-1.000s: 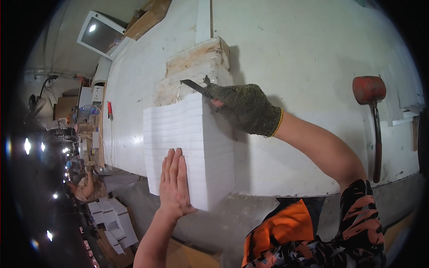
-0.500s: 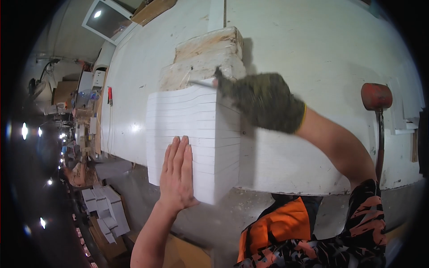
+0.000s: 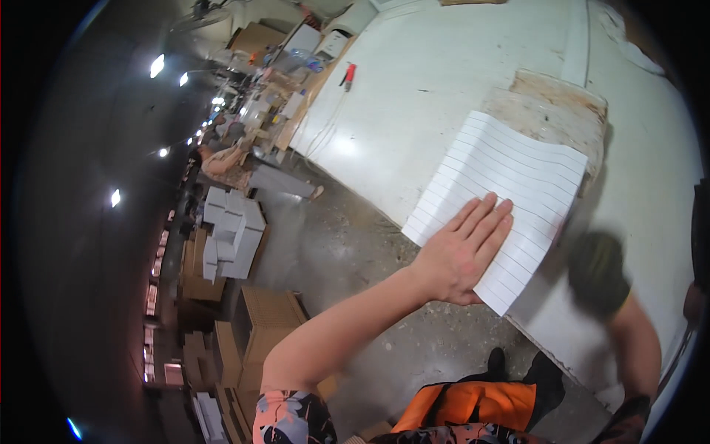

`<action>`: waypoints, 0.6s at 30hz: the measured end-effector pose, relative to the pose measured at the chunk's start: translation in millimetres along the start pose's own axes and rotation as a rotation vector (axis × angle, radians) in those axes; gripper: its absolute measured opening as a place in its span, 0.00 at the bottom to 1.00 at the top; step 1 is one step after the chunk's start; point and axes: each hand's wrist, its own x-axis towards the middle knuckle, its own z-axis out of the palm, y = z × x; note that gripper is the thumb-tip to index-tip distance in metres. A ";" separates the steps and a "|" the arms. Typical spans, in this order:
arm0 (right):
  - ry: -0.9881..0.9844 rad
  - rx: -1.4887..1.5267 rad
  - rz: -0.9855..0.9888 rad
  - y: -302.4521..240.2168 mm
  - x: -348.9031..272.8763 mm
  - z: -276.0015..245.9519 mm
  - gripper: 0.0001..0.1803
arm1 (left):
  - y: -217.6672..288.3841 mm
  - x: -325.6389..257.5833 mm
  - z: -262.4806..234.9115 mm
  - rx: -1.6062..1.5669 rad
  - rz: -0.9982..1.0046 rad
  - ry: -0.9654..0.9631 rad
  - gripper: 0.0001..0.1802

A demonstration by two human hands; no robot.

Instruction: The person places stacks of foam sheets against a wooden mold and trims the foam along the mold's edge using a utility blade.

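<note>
Resting the bare left hand (image 3: 460,255) palm down on the white lined stack (image 3: 543,177), right of the frame's centre. Stretching its fingers straight toward the upper right, narrowly spaced, gripping nothing between them. Reaching in with that forearm from the lower left of the frame. Holding the right hand (image 3: 595,270), in a dark green glove, at lower right, near the right side of the stack; blurring too much to show its fingers, so cannot tell wide, narrow or holding something. Seeing the stack lying slantwise over the white table (image 3: 414,111), with upper end curving and lower corner showing past the table's edge. Seeing a brown-stained wrapped block (image 3: 562,92) just beyond that upper end, at upper right. Noticing a small red tool (image 3: 348,76) with a pale cord on the table, top centre. Viewing a co-worker (image 3: 225,164) at upper left, well apart from the stack, and below, at centre left, white cartons (image 3: 233,229). Finding brown cardboard boxes (image 3: 266,333) at lower left, and orange cloth (image 3: 473,403) showing at bottom centre.
</note>
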 end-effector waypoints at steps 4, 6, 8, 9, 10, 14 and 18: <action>-0.364 2.011 0.176 -114.6 -29.0 -67.2 0.14 | 0.5 -6.8 -3.9 0.003 -0.008 0.036 0.50; 0.212 1.486 0.169 -35.4 -13.0 -36.0 0.10 | 2.6 4.6 -0.8 -0.020 0.018 0.074 0.49; 0.115 1.102 0.455 -1.9 6.8 1.6 0.16 | -2.5 -11.1 -2.1 0.000 -0.032 0.025 0.51; 0.173 0.821 0.609 9.5 14.5 8.1 0.17 | -1.9 -14.0 -4.3 0.007 -0.042 0.011 0.51; 0.173 0.909 0.737 19.8 9.3 21.0 0.17 | -1.4 -9.3 -4.1 0.012 -0.026 0.017 0.52; 0.263 1.061 1.022 20.7 -6.5 60.4 0.16 | 1.9 -2.5 -14.0 -0.011 -0.037 -0.082 0.54; 0.409 0.943 1.041 41.6 -7.7 57.7 0.17 | 4.3 3.4 -1.5 0.008 -0.023 -0.033 0.55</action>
